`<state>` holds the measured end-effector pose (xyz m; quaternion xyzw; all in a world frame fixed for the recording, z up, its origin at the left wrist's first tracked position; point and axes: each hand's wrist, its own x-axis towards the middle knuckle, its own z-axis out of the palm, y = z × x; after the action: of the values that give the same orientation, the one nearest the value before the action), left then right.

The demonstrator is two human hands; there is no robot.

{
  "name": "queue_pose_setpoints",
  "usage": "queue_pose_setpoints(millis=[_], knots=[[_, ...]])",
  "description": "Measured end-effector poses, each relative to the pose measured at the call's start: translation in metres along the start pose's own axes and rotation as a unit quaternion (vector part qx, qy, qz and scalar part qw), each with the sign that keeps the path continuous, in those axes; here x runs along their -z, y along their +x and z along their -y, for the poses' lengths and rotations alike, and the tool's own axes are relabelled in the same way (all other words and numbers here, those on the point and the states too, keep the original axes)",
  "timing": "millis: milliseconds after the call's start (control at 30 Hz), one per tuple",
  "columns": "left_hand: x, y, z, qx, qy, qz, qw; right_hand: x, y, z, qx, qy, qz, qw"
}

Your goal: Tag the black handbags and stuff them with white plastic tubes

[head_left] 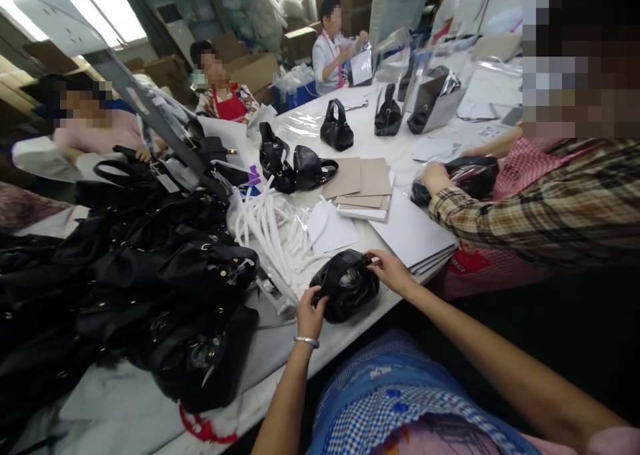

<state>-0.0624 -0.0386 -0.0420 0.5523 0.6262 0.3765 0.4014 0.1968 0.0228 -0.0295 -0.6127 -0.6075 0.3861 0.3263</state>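
A small black handbag (350,288) with a gold-coloured fitting sits at the near edge of the white table, between my two hands. My left hand (311,312), with a silver bracelet at the wrist, pinches the bag's left end. At its upper right end, the fingers of my right hand (393,272) grip the bag near the handle. Just behind the bag lie white handle-like tubes (265,232) in a loose bundle and a white sheet (333,228).
Black handbags (165,275) are heaped on the left. Brown cards (357,178) and stacked white boards (410,232) lie beyond my hands. To the right, a co-worker's plaid sleeve (500,225) reaches over a plastic-wrapped bag (470,175). Several people work around the table, under a slanting metal post (150,118).
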Motion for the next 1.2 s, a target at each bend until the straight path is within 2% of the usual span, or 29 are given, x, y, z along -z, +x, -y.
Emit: queue_pose_setpoints(millis=[200,300,400,467,567,733,800,900,967,1033,1133,1200], knots=[[0.004,0.007,-0.002,0.002,-0.031,0.036,0.999,-0.006,0.006,-0.016,-0.013,-0.023,-0.019,0.999],[0.006,0.011,-0.006,0.006,-0.047,0.064,0.997,-0.007,0.015,-0.017,0.01,-0.036,-0.023,0.999],[0.01,0.015,-0.012,0.0,-0.044,0.062,0.997,0.0,0.019,-0.011,0.037,-0.046,-0.026,0.998],[0.015,0.019,-0.018,-0.018,-0.034,0.053,0.998,0.007,0.012,-0.005,0.054,-0.047,-0.031,0.997],[0.025,0.023,-0.027,-0.061,-0.015,0.06,0.996,0.019,-0.017,-0.002,0.078,-0.035,-0.04,0.996],[0.034,0.025,-0.025,-0.15,0.07,0.126,0.978,0.034,-0.067,-0.008,0.08,-0.04,0.049,0.995],[0.033,0.025,-0.019,-0.165,0.1,0.133,0.972,0.036,-0.069,-0.003,0.08,-0.028,0.032,0.996],[0.032,0.023,-0.013,-0.182,0.116,0.14,0.966,0.035,-0.052,0.014,0.112,-0.009,0.002,0.994],[0.03,0.022,-0.014,-0.193,0.115,0.16,0.961,0.032,-0.032,0.026,0.159,-0.019,0.046,0.986],[0.03,0.02,-0.017,-0.2,0.109,0.181,0.957,0.028,-0.011,0.036,0.213,-0.065,0.128,0.966],[0.029,0.019,-0.021,-0.203,0.101,0.196,0.954,0.021,0.013,0.044,0.278,-0.165,0.244,0.914],[0.029,0.019,-0.021,-0.2,0.096,0.194,0.956,0.017,0.022,0.047,0.307,-0.215,0.289,0.881]])
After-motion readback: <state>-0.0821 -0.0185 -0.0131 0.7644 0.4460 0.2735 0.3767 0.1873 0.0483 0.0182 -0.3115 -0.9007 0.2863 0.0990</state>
